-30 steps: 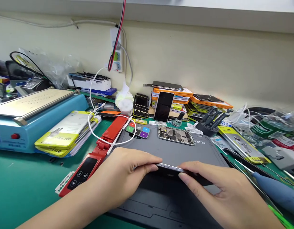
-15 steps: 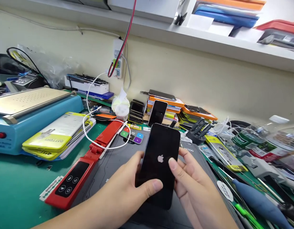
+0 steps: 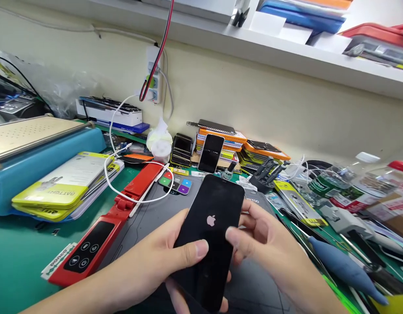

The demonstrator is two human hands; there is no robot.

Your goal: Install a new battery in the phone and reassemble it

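Note:
A black smartphone [image 3: 213, 200] with a lit white Apple logo is tilted toward me over the grey work mat. My left hand [image 3: 175, 257] grips its left side, thumb lying across the lower screen and fingertips showing past the lower right edge. At the right edge is my right hand [image 3: 260, 235], its thumb over the screen's border and its curled fingers partly hidden beside the phone. Behind it, a second phone [image 3: 211, 152] leans upright against a stack of boxes. The red device with touch buttons [image 3: 90, 248] lies to the left of my hands.
A blue machine with a perforated plate [image 3: 57, 152] and yellow battery packs [image 3: 60, 183] stand at left. A white cable [image 3: 149, 202] loops over the red device. Bottles [image 3: 355, 192], a blue-handled tool [image 3: 345, 266] and other tools crowd the right. A shelf [image 3: 286, 52] overhangs the back.
The phone and my left hand have come slightly lower and left in view. My right hand's fingers have shifted and look looser at the phone's edge. The whole view has turned slightly.

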